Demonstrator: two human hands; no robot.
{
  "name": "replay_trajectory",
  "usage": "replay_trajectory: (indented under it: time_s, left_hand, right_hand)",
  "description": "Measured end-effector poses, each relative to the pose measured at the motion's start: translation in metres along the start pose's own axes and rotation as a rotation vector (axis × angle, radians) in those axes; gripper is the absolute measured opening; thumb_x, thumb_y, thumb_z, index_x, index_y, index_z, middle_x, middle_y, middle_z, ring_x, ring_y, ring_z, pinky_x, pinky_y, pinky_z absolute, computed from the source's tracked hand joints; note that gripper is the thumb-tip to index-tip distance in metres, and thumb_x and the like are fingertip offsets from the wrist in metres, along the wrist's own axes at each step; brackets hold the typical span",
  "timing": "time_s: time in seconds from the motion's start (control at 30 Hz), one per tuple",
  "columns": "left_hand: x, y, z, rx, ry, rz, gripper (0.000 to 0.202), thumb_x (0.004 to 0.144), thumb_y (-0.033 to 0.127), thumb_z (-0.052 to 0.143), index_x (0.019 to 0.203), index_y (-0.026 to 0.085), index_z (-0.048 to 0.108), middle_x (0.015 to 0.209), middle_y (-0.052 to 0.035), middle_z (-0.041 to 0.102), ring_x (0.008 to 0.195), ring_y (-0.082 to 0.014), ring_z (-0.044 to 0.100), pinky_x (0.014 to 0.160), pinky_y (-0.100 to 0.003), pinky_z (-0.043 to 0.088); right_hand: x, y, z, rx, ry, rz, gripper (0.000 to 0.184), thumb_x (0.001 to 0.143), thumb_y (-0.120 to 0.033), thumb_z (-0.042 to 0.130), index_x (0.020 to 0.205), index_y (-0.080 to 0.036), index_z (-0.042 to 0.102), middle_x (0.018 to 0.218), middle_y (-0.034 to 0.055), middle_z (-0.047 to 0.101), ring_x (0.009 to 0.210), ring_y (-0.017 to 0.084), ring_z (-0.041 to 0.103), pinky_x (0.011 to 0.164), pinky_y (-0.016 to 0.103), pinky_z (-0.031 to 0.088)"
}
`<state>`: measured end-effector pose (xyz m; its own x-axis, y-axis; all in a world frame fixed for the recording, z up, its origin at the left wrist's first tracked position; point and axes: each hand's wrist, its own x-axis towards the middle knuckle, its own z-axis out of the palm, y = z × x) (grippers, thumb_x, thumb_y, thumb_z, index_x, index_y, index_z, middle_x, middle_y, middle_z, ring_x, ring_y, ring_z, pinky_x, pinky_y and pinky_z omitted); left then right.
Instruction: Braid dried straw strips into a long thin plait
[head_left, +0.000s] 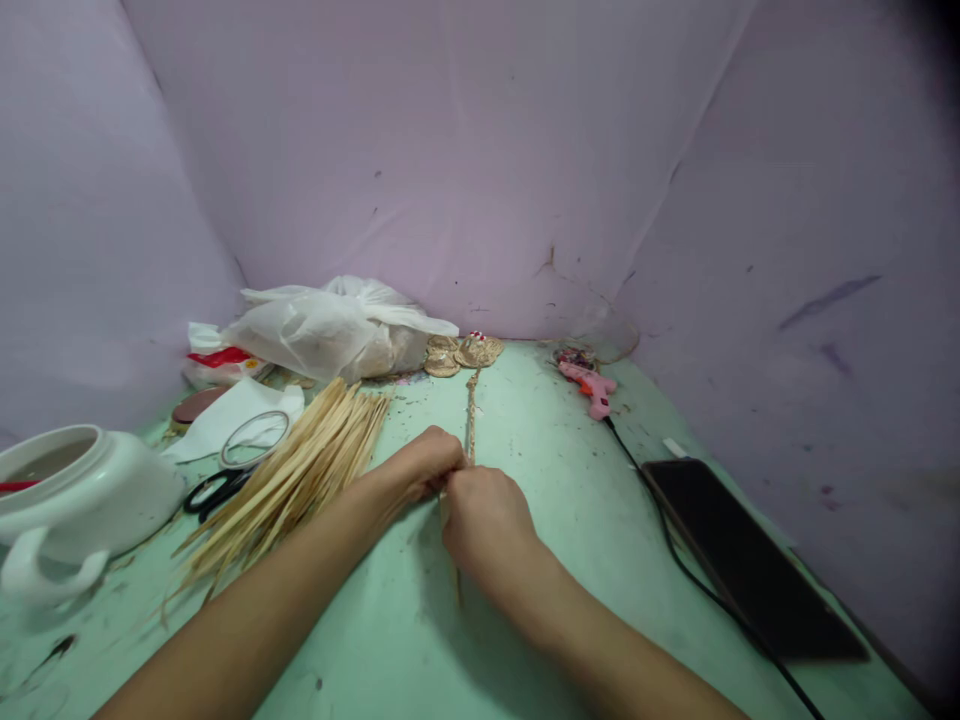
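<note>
A thin straw braid (472, 412) runs along the tabletop from the back toward me. Its near part passes into my two hands, which meet at the middle of the table. My left hand (433, 462) is closed on the braid, fingers curled and mostly hidden. Just right of it and nearer me, my right hand (489, 525) is also closed on the straw, knuckles up. Loose straw ends (457, 585) hang out below the right hand. At the braid's far end lie flat coiled straw pieces (480, 352), one with a small red-and-white bit on top.
On the left are a bundle of dry straw (319, 465), black-handled scissors (212, 492), a tape roll (255, 412) and a white pot (142, 490). Behind lies a tied plastic bag (330, 330). A pink glue gun (598, 388), its cord and a black tablet-like slab (750, 560) occupy the right.
</note>
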<state>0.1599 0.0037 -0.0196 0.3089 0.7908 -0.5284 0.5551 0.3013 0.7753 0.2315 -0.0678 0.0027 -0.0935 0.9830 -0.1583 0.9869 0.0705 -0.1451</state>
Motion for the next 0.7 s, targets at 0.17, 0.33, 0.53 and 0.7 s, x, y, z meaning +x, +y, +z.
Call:
replay_trajectory:
  time_s: [0.17, 0.33, 0.53, 0.7]
  left_hand:
    - [0.003, -0.006, -0.011, -0.023, -0.159, 0.093, 0.005, 0.050, 0.011, 0.045, 0.052, 0.013, 0.049, 0.033, 0.0063, 0.031, 0.030, -0.0045, 0.021, 0.033, -0.020, 0.010]
    - [0.006, -0.013, -0.013, 0.092, -0.144, 0.145, 0.005, 0.054, 0.014, 0.045, 0.050, 0.016, 0.043, 0.031, 0.0070, 0.028, 0.027, -0.0046, 0.021, 0.032, -0.020, 0.012]
    - [-0.003, -0.016, -0.011, 0.030, -0.155, 0.271, 0.015, 0.057, 0.022, 0.050, 0.049, 0.016, 0.039, 0.037, 0.0069, 0.032, 0.029, -0.0027, 0.022, 0.032, -0.019, 0.012]
    - [-0.007, -0.018, -0.009, 0.026, -0.114, 0.311, 0.017, 0.057, 0.022, 0.048, 0.048, 0.017, 0.035, 0.037, 0.0076, 0.029, 0.030, -0.0022, 0.020, 0.033, -0.018, 0.011]
  right_hand:
    - [-0.005, -0.011, 0.003, -0.047, -0.052, -0.056, 0.022, 0.068, -0.007, 0.050, 0.080, -0.011, 0.067, 0.077, 0.0124, 0.065, 0.074, 0.018, 0.060, 0.061, 0.022, 0.040]
    - [-0.002, 0.013, -0.011, 0.127, -0.013, -0.067, 0.016, 0.063, -0.017, 0.058, 0.075, -0.013, 0.067, 0.069, 0.0107, 0.065, 0.065, 0.018, 0.059, 0.053, 0.023, 0.038]
    - [0.025, 0.074, -0.023, 0.956, 0.171, 0.283, 0.014, 0.068, -0.020, 0.055, 0.071, -0.008, 0.061, 0.063, 0.0096, 0.062, 0.052, 0.011, 0.054, 0.050, 0.020, 0.042]
    - [0.034, 0.056, 0.004, 1.250, -0.053, 0.265, 0.005, 0.068, -0.010, 0.050, 0.066, -0.009, 0.054, 0.055, 0.0047, 0.056, 0.048, 0.010, 0.053, 0.049, 0.021, 0.044]
